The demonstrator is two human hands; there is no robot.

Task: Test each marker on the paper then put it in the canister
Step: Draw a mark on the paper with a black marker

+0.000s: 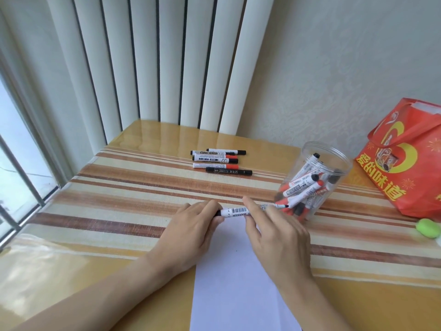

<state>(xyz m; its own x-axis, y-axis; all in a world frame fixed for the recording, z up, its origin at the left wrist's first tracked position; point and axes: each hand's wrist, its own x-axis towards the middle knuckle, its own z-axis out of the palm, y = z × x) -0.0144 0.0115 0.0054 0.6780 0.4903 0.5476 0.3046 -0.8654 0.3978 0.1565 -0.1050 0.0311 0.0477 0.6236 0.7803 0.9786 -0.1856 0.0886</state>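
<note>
A marker (235, 212) is pinched level above the paper (236, 271) by both grips: left hand (194, 231) at nine o'clock, right hand (274, 232) at three, the canister (317, 177) beyond.

glossy clear film over the striped woven tablecloth (143, 187) is throwing glare, the see-through plastic canister (334, 161) looks smooth and shiny, the white paper sheet (233, 271) is matt, and the red-and-yellow gift bag (410, 168) has a slightly sheeny finish
</note>
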